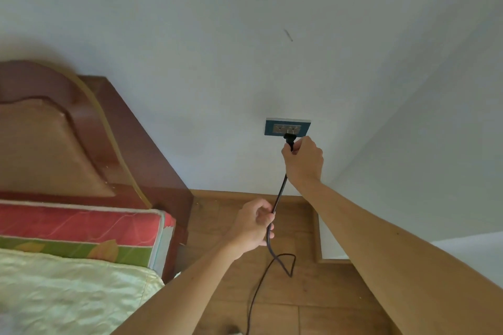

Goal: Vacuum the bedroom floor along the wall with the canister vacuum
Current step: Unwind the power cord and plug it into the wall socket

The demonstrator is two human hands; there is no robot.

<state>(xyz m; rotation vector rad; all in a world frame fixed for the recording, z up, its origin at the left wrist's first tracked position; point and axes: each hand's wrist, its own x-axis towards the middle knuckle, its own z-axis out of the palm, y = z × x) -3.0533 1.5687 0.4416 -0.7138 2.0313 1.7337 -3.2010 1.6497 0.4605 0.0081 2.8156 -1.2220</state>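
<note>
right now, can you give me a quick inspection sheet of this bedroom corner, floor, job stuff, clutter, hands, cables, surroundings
surface: wooden floor with a wooden skirting board along the wall; a few pale specks near the bed.
job's things: black plug at the wall socket; whether it is fully seated cannot be told. The vacuum itself is not in view.
clutter: nothing seen.
hands: right hand grips the cord just below the plug; left hand holds the cord lower down.
cables: black cord runs from the plug through both hands, loops on the floor and leaves the bottom edge.
surroundings: plain pale wall; bed with wooden headboard and patterned mattress to the left.
</note>
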